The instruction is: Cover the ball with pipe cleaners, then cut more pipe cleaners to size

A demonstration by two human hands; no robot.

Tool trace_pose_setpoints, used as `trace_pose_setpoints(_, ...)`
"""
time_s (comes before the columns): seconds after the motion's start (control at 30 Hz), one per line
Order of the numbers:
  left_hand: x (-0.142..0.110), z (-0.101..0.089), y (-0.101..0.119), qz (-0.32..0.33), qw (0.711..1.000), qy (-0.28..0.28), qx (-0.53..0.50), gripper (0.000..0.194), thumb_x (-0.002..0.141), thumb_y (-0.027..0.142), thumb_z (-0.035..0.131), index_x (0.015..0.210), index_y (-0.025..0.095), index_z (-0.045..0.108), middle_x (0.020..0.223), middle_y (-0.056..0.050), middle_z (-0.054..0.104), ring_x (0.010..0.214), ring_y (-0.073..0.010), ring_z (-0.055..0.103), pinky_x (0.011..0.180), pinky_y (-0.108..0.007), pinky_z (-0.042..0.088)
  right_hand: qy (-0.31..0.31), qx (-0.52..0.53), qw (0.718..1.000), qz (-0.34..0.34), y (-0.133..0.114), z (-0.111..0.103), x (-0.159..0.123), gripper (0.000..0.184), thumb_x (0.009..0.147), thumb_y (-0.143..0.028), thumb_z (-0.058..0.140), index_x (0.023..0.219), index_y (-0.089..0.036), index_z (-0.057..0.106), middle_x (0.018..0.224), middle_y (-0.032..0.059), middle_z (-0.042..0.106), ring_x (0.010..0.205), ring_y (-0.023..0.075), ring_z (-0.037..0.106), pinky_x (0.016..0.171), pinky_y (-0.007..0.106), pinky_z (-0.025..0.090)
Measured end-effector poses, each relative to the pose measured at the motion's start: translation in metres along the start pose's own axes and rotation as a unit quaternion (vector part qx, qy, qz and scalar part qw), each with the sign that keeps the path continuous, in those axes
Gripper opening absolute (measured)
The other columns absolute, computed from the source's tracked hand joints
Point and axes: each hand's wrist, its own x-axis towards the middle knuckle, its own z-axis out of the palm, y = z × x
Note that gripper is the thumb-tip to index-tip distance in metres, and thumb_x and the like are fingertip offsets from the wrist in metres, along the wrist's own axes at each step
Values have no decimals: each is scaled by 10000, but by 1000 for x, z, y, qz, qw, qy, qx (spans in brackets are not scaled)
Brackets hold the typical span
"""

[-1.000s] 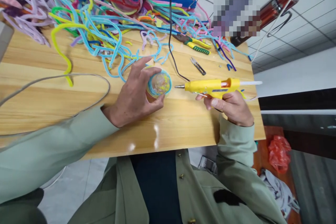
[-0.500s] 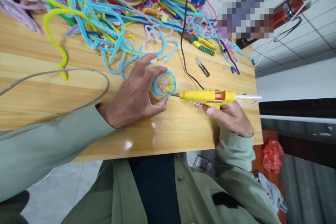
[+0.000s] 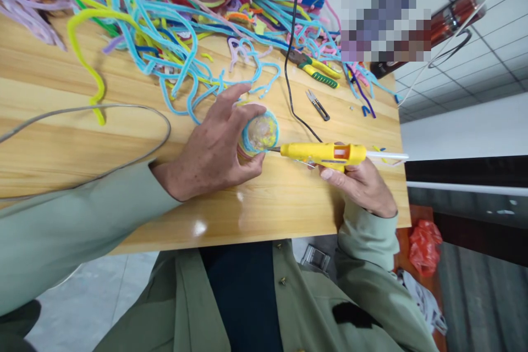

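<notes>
My left hand [image 3: 212, 146] is closed around a small round clear container [image 3: 264, 131], its thumb and fingers on either side. Light-blue fuzzy pipe cleaner rings the container's edge, and yellow and pinkish bits show at its end. In my right hand [image 3: 363, 187] is a yellow hot glue gun [image 3: 322, 152], pointing left, with a white glue stick [image 3: 388, 156] sticking out of its back. The gun's metal nozzle meets the lower right edge of the container; whether glue is coming out cannot be made out.
A heap of coloured pipe cleaners [image 3: 177, 49] covers the table's far side. Pliers [image 3: 315, 69] and small thread snips [image 3: 317, 105] lie beyond the glue gun. A black cord [image 3: 290, 66] and a grey cable [image 3: 140, 107] cross the wood. A red thermos [image 3: 462, 11] is at the far right.
The glue gun and container sit almost as before, the nozzle still at the container's edge. Only a very slight shift of the hands and the view shows.
</notes>
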Motion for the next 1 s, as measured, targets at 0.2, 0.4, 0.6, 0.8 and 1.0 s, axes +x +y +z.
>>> trace_pose_setpoints(0.2,0,-3,2,-32,999,-23,-20,735,859,468,862,1465,381,456,1697,-80,453,1614,-424,419,1315,-722,401,9,-15,1000,3,0,0,-1,279,1034,-529,726,1091,-284,848,1084,57,859,970,264,818,887,406,690)
trace_pose_setpoints(0.4,0,-3,2,-9,1000,-11,-23,691,897,412,814,1482,359,451,1676,-101,471,1604,-418,450,1346,-705,371,5,-23,1000,16,1,0,-2,324,1020,-577,728,1099,-288,849,1102,62,859,972,276,820,861,420,696)
trace_pose_setpoints(0.6,-1,-2,-1,-22,999,-22,-38,718,885,438,842,1487,356,458,1669,-88,496,1616,-429,427,1308,-730,405,13,-32,999,5,-2,0,-2,344,1012,-600,729,1079,-282,846,1076,63,851,939,267,805,849,412,687)
trace_pose_setpoints(0.8,1,-3,1,-37,998,-15,-54,644,897,511,836,1438,355,523,1659,-73,502,1625,-426,421,1322,-715,408,16,-33,999,-1,-5,1,1,325,1031,-572,711,1047,-277,845,1020,63,839,895,256,791,815,388,674)
trace_pose_setpoints(1.0,2,-6,1,-35,998,-34,-36,715,853,447,863,1454,375,483,1671,-80,491,1612,-429,430,1338,-717,376,22,-18,1000,-7,-4,0,0,298,1023,-547,730,1041,-271,842,1047,62,845,925,271,805,829,391,668)
